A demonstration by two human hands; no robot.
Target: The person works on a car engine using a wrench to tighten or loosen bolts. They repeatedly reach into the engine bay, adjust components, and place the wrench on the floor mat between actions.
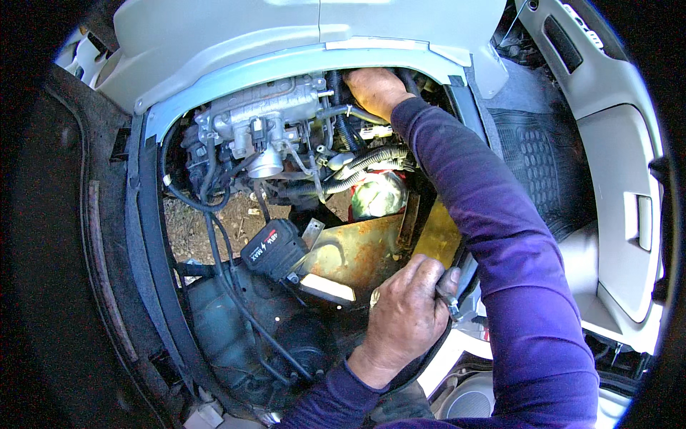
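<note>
An open engine bay holds a metal engine part (264, 107) at the upper left, with corrugated hoses (357, 163) beside it. My right hand (375, 93) reaches past the hoses at the back, its fingertips hidden among the parts. Lower down, my left hand (407, 304) is closed on a metal tool (448, 293), below the right forearm. To its left a black battery-powered light (270, 247) with a glowing bar rests on a rusty metal plate (357, 250). Behind the plate sits a brightly lit rounded part (379, 196), too glaring to make out.
The bay's light-blue frame (300, 61) borders the work area beneath grey trim (236, 25). A dark rubber mat (529, 161) and a door panel (614, 186) lie at the right. Black cables (243, 300) run down the lower left, and gravelly ground (193, 236) shows through the bay.
</note>
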